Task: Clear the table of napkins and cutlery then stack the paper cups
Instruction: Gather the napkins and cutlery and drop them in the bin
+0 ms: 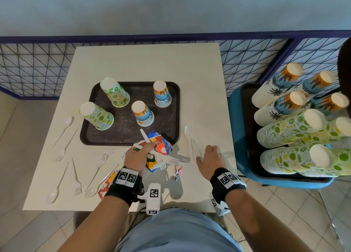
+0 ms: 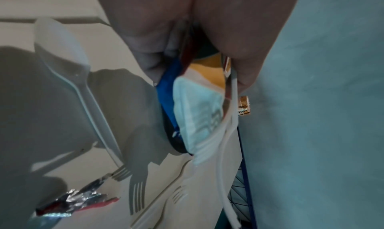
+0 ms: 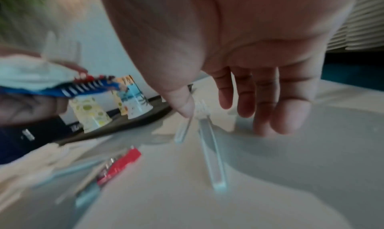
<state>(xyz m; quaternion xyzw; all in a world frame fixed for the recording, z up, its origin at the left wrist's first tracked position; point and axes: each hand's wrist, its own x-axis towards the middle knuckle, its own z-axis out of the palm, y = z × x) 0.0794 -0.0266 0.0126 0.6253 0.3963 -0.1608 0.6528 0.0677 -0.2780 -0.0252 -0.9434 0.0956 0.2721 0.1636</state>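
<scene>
My left hand grips a bundle of colourful napkins and white plastic cutlery just above the table's front middle; in the left wrist view the fingers curl round that bundle. My right hand hovers open, fingers pointing down, beside a plastic spoon and fork lying right of the tray. Its thumb is at the spoon's handle. Several paper cups stand upside down on the dark tray. More forks and spoons lie at the front left.
A red patterned napkin lies under my left wrist. A foil wrapper sits between my hands. To the right, a blue chair holds a tray with tall stacks of cups. A wire fence runs behind the white table.
</scene>
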